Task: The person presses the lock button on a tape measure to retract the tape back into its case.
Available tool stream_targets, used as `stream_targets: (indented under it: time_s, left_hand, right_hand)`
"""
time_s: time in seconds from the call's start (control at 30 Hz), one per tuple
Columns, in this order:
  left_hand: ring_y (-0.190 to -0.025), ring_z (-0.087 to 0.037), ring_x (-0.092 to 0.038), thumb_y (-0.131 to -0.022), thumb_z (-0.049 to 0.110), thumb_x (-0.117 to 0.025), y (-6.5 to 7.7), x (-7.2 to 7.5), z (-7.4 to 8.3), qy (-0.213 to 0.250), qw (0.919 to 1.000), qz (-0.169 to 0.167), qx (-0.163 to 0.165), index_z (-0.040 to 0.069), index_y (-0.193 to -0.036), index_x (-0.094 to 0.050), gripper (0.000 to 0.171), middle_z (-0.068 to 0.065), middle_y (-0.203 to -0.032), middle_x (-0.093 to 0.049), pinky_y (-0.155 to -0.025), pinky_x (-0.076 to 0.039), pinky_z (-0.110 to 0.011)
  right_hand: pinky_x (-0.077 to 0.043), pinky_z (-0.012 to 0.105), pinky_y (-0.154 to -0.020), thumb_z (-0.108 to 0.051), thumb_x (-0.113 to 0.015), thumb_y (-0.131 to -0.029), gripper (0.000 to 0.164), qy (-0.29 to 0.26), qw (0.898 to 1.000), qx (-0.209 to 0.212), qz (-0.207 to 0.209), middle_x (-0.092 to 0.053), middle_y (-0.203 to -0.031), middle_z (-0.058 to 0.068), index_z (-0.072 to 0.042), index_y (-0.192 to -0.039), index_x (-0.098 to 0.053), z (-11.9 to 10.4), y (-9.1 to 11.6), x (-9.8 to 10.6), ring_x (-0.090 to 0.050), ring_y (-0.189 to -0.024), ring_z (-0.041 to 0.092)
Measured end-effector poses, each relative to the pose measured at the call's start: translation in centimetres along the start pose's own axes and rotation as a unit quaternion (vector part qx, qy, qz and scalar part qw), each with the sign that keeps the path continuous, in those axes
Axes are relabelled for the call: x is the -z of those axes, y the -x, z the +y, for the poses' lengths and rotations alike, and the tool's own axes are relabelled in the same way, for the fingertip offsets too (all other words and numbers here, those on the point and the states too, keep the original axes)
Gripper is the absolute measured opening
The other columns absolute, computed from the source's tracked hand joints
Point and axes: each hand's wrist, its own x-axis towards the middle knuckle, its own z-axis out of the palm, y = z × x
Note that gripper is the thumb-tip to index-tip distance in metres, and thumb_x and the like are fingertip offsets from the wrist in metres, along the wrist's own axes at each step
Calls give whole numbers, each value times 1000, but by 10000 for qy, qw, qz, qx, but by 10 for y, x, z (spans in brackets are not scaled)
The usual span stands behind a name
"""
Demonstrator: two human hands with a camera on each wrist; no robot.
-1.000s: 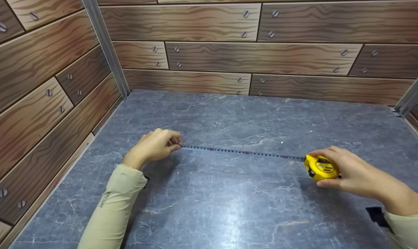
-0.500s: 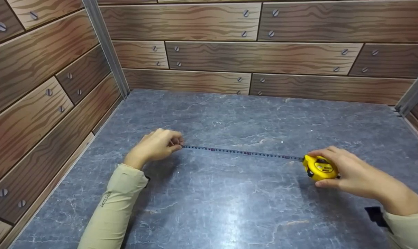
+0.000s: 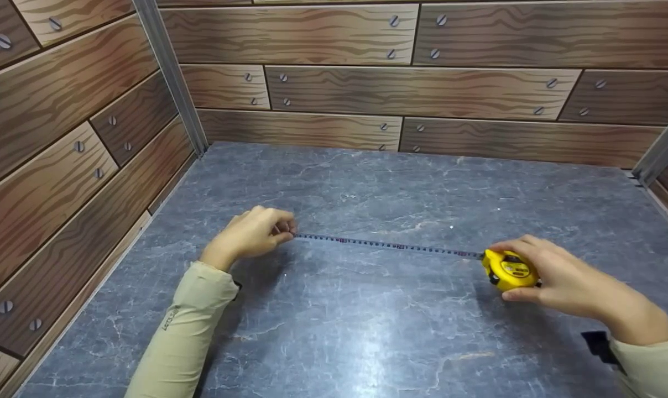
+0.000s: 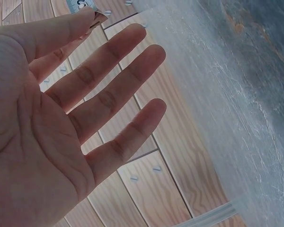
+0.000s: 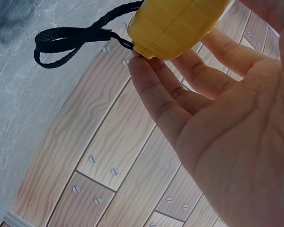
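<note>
A yellow tape measure is in my right hand, held between the thumb and the fingers at the right of the head view. Its blade, pale with dark numbers and red marks, stretches out to the left above the table. My left hand pinches the blade's free end between thumb and index finger. In the left wrist view the metal end hook shows at the fingertips, while the other fingers are spread apart. From the tape measure's yellow case hangs a black wrist strap, seen in the right wrist view.
Under both hands lies a blue-grey marbled table. Walls with a wood-plank print stand at the back and on the left. Metal corner posts rise at the back left and back right.
The tape measure in my right hand has shifted slightly left. My left hand has moved a little to the right, so the visible blade is slightly shorter.
</note>
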Motion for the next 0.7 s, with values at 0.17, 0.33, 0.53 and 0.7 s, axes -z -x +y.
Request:
stream_targets:
  time_s: [0.17, 0.33, 0.53, 0.7]
  left_hand:
    - [-98, -20, -75, -102, 20, -72, 0, 0, 1, 13, 10000, -2, -6, 22, -104, -76, 5, 0, -107, -81, -89, -59, -53]
    - [-97, -20, -74, -102, 20, -73, 0, -1, 1, 6, 10000, -21, 5, 22, -103, -76, 4, 0, -106, -81, -89, -59, -52]
    - [-100, -21, -75, -102, 20, -72, -1, -2, 1, -3, 10000, -30, 40, 21, -105, -77, 5, 0, -107, -80, -90, -59, -54]
    - [-100, -21, -75, -102, 19, -72, -1, -2, 1, -6, 10000, -33, -16, 19, -104, -77, 5, -1, -107, -81, -90, -59, -53]
  right_hand:
    - [-53, 65, -99, -29, -92, -85, 73, 32, 10000, -7, -34, -67, -133, 14, -8, -147, -60, 0, -1, 0, -65, -117, 33]
    - [-53, 64, -99, -31, -92, -85, 73, 25, 9999, -37, -97, -67, -132, 12, -9, -148, -60, -1, -1, -1, -65, -117, 32]
    - [-53, 64, -99, -31, -91, -86, 73, 2, 9999, -36, -126, -67, -132, 13, -9, -148, -60, -1, -2, 0, -65, -117, 32]
    - [-53, 65, -99, -32, -92, -85, 73, -11, 9999, 7, -108, -67, -132, 12, -10, -147, -60, -2, -2, -1, -65, -117, 32]
